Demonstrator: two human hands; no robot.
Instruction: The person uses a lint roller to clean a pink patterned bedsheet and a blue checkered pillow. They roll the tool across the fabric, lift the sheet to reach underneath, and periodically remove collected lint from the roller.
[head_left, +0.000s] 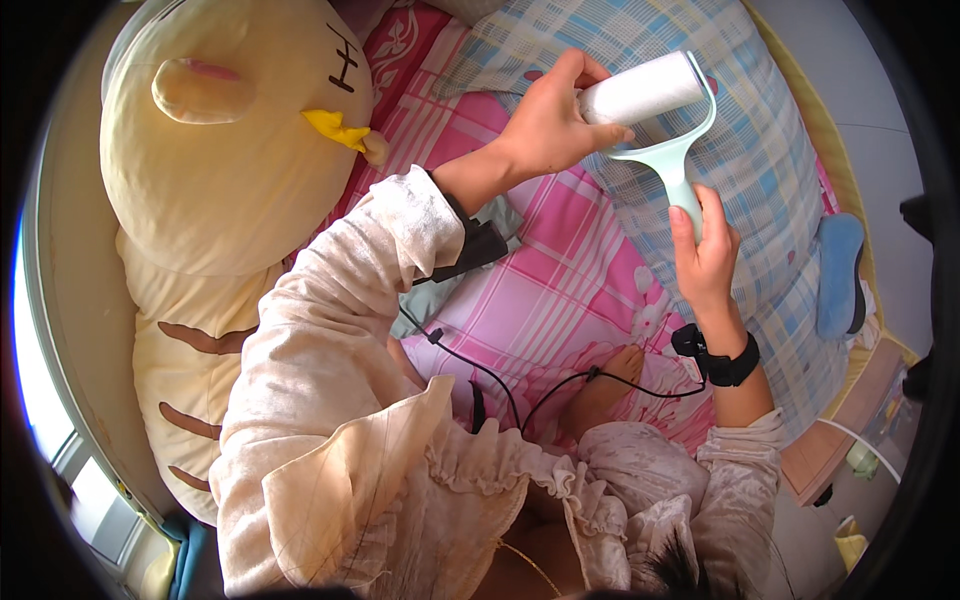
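A lint roller with a white sheet roll and a pale mint plastic handle is held up over a blue plaid pillow or quilt. My left hand grips the near end of the roll, thumb below and fingers above it. Around the lower part of the handle, my right hand is closed, its thumb along the side. A black strap with a small device sits on my right wrist, and a black cable runs from it across my lap.
A large cream plush toy lies along the left side by the wall. Pink plaid bedding spreads beneath my arms. A blue object rests at the bed's right edge, near a light wooden bedside surface. My bare foot is on the bedding.
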